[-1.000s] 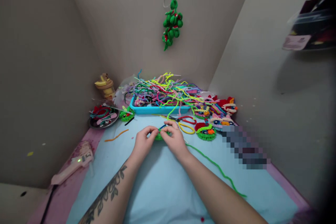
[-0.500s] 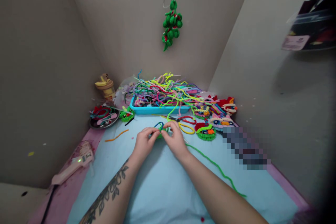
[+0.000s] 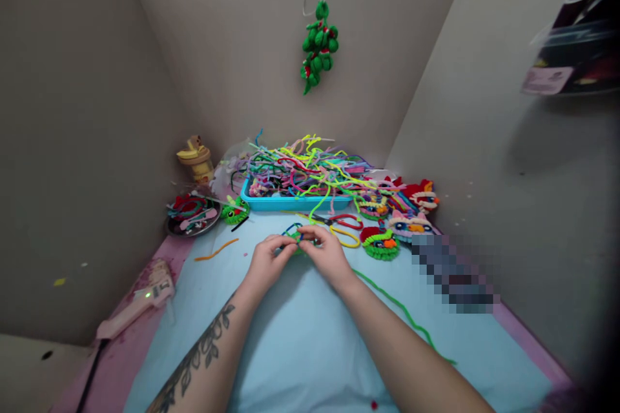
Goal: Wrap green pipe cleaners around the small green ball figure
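On my feed, back of the light blue mat (image 3: 300,348): blue tray (image 3: 290,202) heaped with mixed-colour pipe cleaners (image 3: 305,164). Left of it, a round metal dish (image 3: 194,218) of scraps and a small green figure (image 3: 234,211); behind, a yellow spool (image 3: 196,158). Right: finished pipe-cleaner faces (image 3: 402,210), one green (image 3: 381,244). Red-handled scissors (image 3: 341,221) just before the tray. Orange strand (image 3: 216,250) on the mat. Pink glue gun (image 3: 133,305) at left edge. Green ornament (image 3: 318,45) hangs on the wall.

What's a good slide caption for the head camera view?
Both hands, left and right, pinch a green-and-blue pipe-cleaner piece before a blue tray.
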`<state>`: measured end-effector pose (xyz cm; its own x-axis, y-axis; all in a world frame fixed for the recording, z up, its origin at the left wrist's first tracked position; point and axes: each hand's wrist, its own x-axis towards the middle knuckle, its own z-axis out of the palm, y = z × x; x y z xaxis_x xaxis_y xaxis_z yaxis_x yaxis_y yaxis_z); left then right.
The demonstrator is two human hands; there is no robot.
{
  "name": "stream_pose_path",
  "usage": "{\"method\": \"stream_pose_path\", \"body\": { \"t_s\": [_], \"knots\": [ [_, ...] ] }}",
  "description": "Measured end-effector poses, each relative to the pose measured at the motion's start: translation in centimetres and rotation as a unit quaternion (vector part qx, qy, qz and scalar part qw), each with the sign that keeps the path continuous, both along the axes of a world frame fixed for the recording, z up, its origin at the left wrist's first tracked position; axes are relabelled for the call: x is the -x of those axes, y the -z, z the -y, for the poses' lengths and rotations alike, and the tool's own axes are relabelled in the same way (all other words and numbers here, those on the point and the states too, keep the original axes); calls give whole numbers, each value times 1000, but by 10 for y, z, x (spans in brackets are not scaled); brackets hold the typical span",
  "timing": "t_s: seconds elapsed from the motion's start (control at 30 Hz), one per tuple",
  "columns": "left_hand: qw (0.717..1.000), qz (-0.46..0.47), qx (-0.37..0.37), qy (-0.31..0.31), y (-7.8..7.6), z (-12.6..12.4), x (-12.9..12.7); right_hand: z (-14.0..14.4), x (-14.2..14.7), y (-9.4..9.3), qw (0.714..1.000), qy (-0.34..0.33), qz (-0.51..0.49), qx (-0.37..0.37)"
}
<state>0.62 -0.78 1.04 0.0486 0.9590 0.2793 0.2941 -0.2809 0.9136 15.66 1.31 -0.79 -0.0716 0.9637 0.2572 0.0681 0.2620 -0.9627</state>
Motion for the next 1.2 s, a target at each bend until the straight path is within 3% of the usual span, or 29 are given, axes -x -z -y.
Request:
{"method": "stream_pose_path", "body": {
  "t_s": [0.1,0.23,0.4,0.63,0.87,1.2],
  "knots": [
    [1000,-4,0,4,-1,0,-1,-1,2,1,993,-19,-95,69],
    [999,-30,1,11,1,-1,-2,-3,1,0,982,-56,-152,97],
    [999,-27,-36,-28,2,-1,1,-1,-2,-4,979,-90,-142,117],
    [985,-127,-103,51,4,-5,9,0,-4,-3,985,-108,-87,102],
    [941,-261,-209,51,7,-4,12,-2,-4,-1,990,-98,-48,94],
    [819,-468,-332,30,0,0,8,-1,-4,-2,990,-97,-52,91]
  ]
}}
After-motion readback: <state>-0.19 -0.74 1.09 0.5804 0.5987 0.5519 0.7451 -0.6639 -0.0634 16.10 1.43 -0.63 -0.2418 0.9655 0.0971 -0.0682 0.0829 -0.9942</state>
